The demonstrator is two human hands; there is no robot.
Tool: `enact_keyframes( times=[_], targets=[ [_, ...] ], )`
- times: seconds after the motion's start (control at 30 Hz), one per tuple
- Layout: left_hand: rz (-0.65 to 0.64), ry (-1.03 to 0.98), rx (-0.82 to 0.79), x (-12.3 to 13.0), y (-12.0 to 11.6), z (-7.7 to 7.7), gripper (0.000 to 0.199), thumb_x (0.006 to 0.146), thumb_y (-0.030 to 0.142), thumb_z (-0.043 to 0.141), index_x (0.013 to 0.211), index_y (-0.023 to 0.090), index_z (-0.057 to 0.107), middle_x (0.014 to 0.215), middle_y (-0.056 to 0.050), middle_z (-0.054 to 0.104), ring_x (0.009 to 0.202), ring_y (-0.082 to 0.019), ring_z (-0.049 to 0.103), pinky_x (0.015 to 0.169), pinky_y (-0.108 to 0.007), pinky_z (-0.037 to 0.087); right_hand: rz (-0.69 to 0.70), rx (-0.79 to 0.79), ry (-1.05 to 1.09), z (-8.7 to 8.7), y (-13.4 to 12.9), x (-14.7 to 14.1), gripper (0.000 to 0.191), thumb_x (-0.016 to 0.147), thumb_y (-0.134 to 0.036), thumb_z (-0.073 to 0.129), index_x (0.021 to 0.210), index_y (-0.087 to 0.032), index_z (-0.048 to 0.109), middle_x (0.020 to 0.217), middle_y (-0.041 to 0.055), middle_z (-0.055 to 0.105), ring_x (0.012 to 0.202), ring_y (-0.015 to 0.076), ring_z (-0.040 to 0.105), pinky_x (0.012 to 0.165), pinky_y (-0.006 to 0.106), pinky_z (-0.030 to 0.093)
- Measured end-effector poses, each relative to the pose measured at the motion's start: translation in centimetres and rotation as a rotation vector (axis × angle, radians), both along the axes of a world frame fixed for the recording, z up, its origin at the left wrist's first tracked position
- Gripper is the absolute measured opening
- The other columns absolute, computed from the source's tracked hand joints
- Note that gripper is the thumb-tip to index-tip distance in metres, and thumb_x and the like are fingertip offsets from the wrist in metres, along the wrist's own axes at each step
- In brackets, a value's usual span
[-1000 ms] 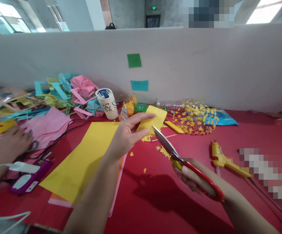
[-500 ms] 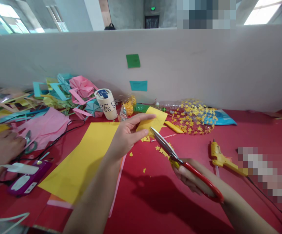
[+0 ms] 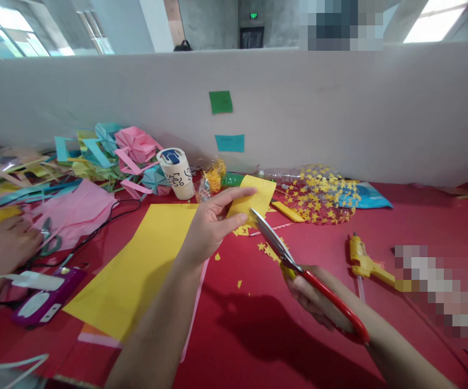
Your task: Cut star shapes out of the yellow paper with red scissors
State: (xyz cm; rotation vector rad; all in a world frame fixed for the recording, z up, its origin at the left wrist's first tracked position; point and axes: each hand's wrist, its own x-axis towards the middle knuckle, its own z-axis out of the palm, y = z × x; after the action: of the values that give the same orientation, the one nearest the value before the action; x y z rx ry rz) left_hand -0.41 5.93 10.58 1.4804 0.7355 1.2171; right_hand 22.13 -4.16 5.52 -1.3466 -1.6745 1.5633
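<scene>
Between the thumb and fingers of my left hand [image 3: 213, 224] is a small piece of yellow paper [image 3: 258, 195], held up over the table. My right hand [image 3: 312, 297] grips red-handled scissors [image 3: 274, 237], whose blades point up and left with the tips at the paper's lower edge. Below the blades lie small cut yellow stars [image 3: 269, 250], and a few scraps of yellow paper [image 3: 239, 283] are scattered nearby. Large yellow sheets [image 3: 136, 270] rest under and left of my left forearm.
A yellow glue gun [image 3: 363, 262] lies at right. Behind are a clear star-covered bottle [image 3: 323, 197], a yellow utility knife [image 3: 288, 211] and a white cup [image 3: 179, 175]. Paper lanterns [image 3: 136, 143] and a purple power strip [image 3: 47, 297] are at left, near another person's hand [image 3: 11, 243].
The yellow paper in my left hand has shifted and tilted slightly to the left. The scissors stay almost in place, their handle a little lower.
</scene>
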Motion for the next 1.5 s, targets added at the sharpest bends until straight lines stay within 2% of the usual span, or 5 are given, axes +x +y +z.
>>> enact_keyframes(
  times=[0.6,1.03,1.23,1.37,1.5],
  targets=[
    [-0.093,-0.011,-0.039,-1.1,0.2,0.3,0.037,0.074,0.012,0.069,0.108,0.027,0.073,0.117,-0.002,0.069,0.107,-0.020,0.062,0.090,-0.029,0.050,0.043,0.004,-0.068,0.5,0.1,0.5,0.056,0.088,-0.074,0.038,0.068,-0.023,0.033,0.052,-0.0079,0.035,0.037,0.0050,0.031,0.034,0.018,0.023],
    [-0.386,0.221,-0.122,-3.3,0.7,0.2,0.040,0.076,0.005,0.063,0.107,0.026,0.074,0.111,-0.001,0.069,0.099,-0.015,0.062,0.079,-0.020,0.048,0.191,0.000,-0.194,2.3,0.2,1.0,0.054,0.090,-0.071,0.039,0.068,-0.021,0.037,0.056,-0.0048,0.041,0.044,0.0080,0.041,0.037,0.017,0.029],
    [-0.208,0.001,-0.048,-1.9,0.6,0.7,0.049,0.074,0.009,0.068,0.120,0.028,0.065,0.120,-0.003,0.065,0.114,-0.019,0.056,0.088,-0.025,0.048,0.059,0.009,-0.102,0.8,-0.3,0.0,0.049,0.093,-0.064,0.041,0.069,-0.022,0.035,0.054,-0.0074,0.037,0.039,0.0059,0.035,0.035,0.016,0.027],
    [-0.016,-0.084,-0.063,-1.3,0.2,1.0,0.031,0.075,0.018,0.071,0.105,0.024,0.065,0.096,0.000,0.066,0.079,-0.009,0.059,0.066,-0.019,0.047,-0.127,0.008,0.006,-0.3,-0.8,-1.0,0.047,0.092,-0.064,0.044,0.070,-0.023,0.036,0.050,-0.0093,0.035,0.036,0.0058,0.032,0.033,0.017,0.026],
    [-0.085,0.153,-0.179,-0.7,-0.6,1.0,0.022,0.083,0.036,0.066,0.076,0.015,0.065,0.062,0.002,0.058,0.050,-0.005,0.046,0.046,-0.018,0.034,-0.216,0.084,0.001,-0.5,-0.7,-1.8,0.047,0.090,-0.061,0.046,0.066,-0.023,0.035,0.049,-0.0084,0.036,0.035,0.0071,0.036,0.033,0.018,0.026]
  ],
)
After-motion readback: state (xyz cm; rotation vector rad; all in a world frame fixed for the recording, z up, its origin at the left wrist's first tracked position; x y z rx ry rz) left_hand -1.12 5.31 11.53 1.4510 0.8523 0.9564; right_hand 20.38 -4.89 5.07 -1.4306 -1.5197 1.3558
